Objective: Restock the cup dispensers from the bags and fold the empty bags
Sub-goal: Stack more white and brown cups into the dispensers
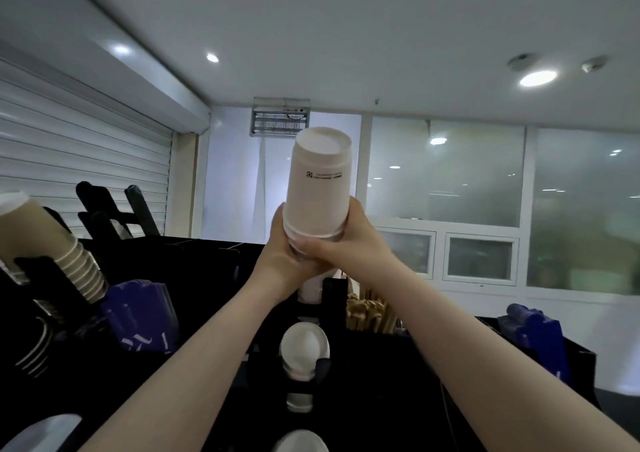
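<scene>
A stack of white paper cups (317,188) stands upside down, raised above the middle slot of the black cup dispenser (332,299). My left hand (282,261) grips the stack's lower end from the left. My right hand (341,240) wraps it from the right, thumb across the front. Below my hands the stack runs down into the dispenser, where more white cups (304,347) show in the slot. No bag is visible on this stack.
A tilted stack of brown paper cups (52,240) sits in the left dispenser slot. Blue packets (138,316) fill a bin left of centre, with more blue packets (536,334) at the right. Wooden stirrers (370,313) stand behind the dispenser. Black rods (114,209) rise at the back left.
</scene>
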A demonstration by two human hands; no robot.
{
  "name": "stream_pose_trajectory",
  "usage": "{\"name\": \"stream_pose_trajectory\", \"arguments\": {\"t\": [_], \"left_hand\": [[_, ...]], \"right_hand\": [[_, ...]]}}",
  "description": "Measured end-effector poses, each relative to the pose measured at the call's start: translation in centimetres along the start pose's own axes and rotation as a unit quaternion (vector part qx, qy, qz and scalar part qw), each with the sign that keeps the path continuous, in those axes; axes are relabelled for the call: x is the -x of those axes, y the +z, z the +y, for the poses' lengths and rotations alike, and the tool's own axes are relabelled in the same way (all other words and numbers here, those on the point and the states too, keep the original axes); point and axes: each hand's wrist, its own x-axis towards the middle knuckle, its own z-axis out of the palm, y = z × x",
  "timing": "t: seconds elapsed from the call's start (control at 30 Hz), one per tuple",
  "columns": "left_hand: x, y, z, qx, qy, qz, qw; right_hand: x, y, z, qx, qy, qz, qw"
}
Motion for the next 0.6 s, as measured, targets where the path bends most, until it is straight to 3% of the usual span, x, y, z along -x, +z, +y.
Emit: {"name": "stream_pose_trajectory", "arguments": {"t": [0.23, 0.47, 0.6], "left_hand": [[0.0, -0.5, -1.0, -0.003, -0.001, -0.053, 0.999], [-0.2, -0.4, -1.4, -0.023, -0.036, -0.044, 0.998], [0.4, -0.5, -1.9, -0.033, -0.052, -0.033, 0.998]], "right_hand": [[-0.8, 0.2, -0.1, -0.011, 0.017, 0.053, 0.998], [-0.4, 2.0, -0.7, -0.026, 0.034, 0.131, 0.990], [-0.3, 1.5, -2.3, -0.022, -0.003, 0.153, 0.988]]}}
